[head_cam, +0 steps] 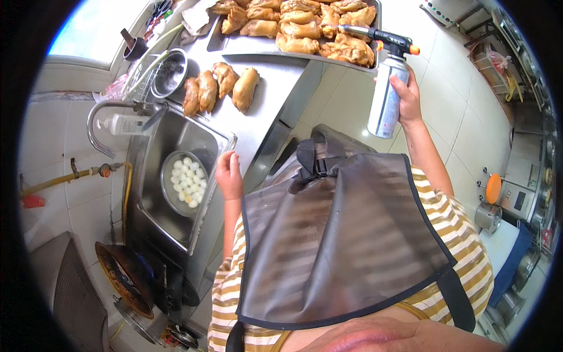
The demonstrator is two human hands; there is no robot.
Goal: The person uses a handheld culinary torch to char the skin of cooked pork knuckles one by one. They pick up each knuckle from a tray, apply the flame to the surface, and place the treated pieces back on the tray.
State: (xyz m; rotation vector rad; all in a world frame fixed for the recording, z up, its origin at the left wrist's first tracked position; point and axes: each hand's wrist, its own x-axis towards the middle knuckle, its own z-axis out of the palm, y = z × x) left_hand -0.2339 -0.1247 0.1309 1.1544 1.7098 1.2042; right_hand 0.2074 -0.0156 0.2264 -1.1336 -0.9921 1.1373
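My right hand (407, 94) grips the can of a butane blowtorch (388, 97). Its metal nozzle (355, 30) points left across pig's trotters (301, 30), browned and laid in rows in a steel tray (299, 56). A small orange glow shows near the nozzle tip; a full flame is hard to make out. Several more trotters (244, 90) lie on the steel counter (275, 75) beside the sink. Near the sink's right rim, my left hand (228, 174) is empty with loosely bent fingers. Whether it touches the rim is unclear.
A steel bowl of peeled eggs (165, 185) stands in the sink (154, 145) under a curved faucet (94, 119). A metal bowl with a dark scourer (170, 72) sits behind it. A rusty wok (123, 281) is at lower left. Racks and pots line the right side.
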